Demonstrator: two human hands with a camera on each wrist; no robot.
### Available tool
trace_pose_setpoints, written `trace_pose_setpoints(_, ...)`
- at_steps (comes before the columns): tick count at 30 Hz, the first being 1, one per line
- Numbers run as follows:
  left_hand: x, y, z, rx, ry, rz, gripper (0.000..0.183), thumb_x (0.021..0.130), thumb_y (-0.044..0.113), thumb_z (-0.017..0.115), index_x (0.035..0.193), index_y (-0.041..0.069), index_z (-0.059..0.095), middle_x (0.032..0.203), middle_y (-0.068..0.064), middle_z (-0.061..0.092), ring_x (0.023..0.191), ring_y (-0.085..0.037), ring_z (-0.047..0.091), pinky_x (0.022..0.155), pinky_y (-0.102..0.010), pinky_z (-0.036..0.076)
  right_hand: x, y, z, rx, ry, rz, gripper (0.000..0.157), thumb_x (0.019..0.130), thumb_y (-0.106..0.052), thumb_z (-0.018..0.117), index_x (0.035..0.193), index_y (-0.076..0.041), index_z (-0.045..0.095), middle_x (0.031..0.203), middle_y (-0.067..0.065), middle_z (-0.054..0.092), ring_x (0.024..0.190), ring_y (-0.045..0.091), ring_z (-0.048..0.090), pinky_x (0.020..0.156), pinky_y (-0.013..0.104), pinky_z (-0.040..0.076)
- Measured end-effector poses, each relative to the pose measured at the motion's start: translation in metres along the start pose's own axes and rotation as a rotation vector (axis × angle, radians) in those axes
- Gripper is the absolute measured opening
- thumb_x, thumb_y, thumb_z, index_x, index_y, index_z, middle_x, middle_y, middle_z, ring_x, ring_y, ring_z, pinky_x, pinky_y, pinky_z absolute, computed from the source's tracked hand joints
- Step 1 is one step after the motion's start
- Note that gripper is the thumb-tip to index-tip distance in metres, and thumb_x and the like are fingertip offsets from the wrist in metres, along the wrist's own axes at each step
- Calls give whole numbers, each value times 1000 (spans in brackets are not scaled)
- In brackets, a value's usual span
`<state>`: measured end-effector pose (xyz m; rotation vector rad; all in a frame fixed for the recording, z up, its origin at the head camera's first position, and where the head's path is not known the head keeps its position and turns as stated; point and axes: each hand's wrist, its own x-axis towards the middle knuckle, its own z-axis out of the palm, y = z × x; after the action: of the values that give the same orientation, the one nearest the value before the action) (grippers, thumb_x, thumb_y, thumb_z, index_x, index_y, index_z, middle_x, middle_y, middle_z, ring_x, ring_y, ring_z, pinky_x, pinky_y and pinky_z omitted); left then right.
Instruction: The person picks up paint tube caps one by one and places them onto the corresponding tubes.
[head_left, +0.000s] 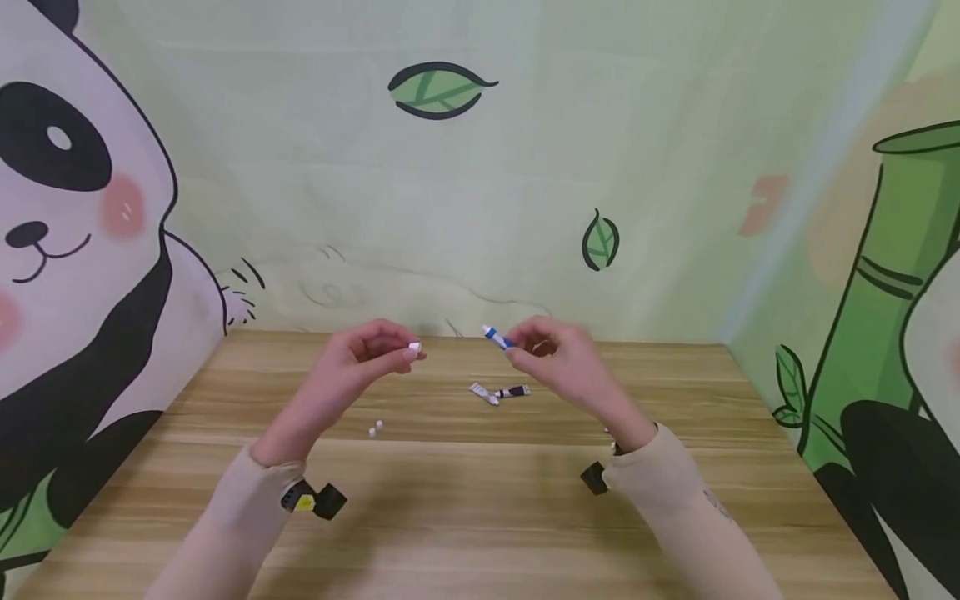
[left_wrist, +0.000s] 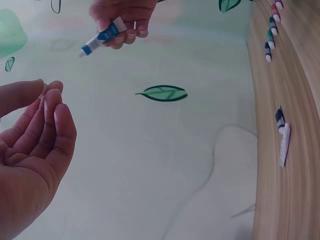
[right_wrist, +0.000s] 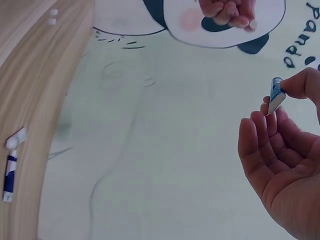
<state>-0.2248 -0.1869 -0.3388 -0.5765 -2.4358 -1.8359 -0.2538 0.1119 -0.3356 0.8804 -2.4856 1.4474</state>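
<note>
- Tube [head_left: 498,337] is small, blue and white with a narrow pale tip, tilted above the table [head_left: 450,525].
- Right hand [head_left: 561,360] has its grip clamped on it.
- Left hand [head_left: 363,354] pinches a small white cap [head_left: 415,347].
- Two more tubes [head_left: 514,391] touch on the table.

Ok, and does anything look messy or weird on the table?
Nothing looks spilled. But a white tube and a dark-labelled tube lie crookedly, ends together, unlike the neat row of tubes, and two small white pieces, perhaps caps, sit loose.

Eight visible tubes [head_left: 498,337], three caps [head_left: 415,347]
</note>
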Motion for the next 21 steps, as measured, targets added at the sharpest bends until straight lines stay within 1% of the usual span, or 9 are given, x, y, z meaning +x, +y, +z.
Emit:
trace_pose_setpoints(4, -4, 7, 4, -31, -1, 7, 24, 95, 25, 72, 110, 6, 68, 104, -9, 74, 93, -27, 67, 88, -35, 55, -6, -15, 4, -14, -8, -110, 13, 89, -5, 72, 102, -6, 72, 89, 1, 68, 82, 17, 63, 77, 38, 56)
trace_pose_setpoints(7, -6, 11, 9, -32, 1, 16, 24, 95, 24, 72, 111, 6, 69, 103, -9, 73, 92, -27, 67, 87, -35, 55, -10, -22, 8, -46, -15, -189, 14, 87, -5, 74, 101, -6, 73, 90, -2, 67, 79, 14, 62, 76, 36, 56)
trace_pose_setpoints(10, -6, 14, 14, -22, 4, 30, 24, 95, 25, 72, 110, 7, 69, 102, -8, 73, 91, -27, 67, 85, -35, 56, -11, -27, 11, -82, -6, -247, 15, 85, -6, 76, 100, -6, 74, 91, -3, 67, 78, 12, 61, 76, 34, 56)
trace_pose_setpoints(13, -7, 17, 17, -6, 5, 46, 22, 95, 25, 72, 109, 8, 70, 100, -9, 72, 89, -27, 67, 83, -35, 57, -10, -29, 13, -120, -3, -287, 16, 85, -6, 77, 100, -6, 74, 90, -4, 67, 79, 11, 60, 74, 30, 54)
trace_pose_setpoints(17, -7, 20, 20, 25, 6, 65, 21, 95, 25, 73, 109, 9, 71, 98, -8, 72, 88, -27, 68, 80, -34, 57, -10, -30, 14, -155, -13, -304, 16, 84, -8, 78, 99, -8, 74, 90, -5, 66, 80, 14, 60, 73, 28, 53)
trace_pose_setpoints(18, -8, 21, 20, 33, 6, 73, 21, 95, 24, 73, 109, 8, 70, 98, -8, 71, 88, -27, 67, 79, -34, 58, -10, -30, 14, -162, -16, -306, 16, 84, -8, 78, 99, -8, 74, 90, -5, 66, 80, 16, 60, 73, 28, 52)
trace_pose_setpoints(21, -8, 24, 22, 64, 6, 96, 19, 95, 22, 73, 109, 9, 71, 99, -6, 72, 86, -26, 67, 76, -33, 58, -10, -30, 15, -185, -21, -319, 17, 84, -10, 80, 99, -8, 73, 90, -6, 66, 81, 14, 59, 74, 28, 52)
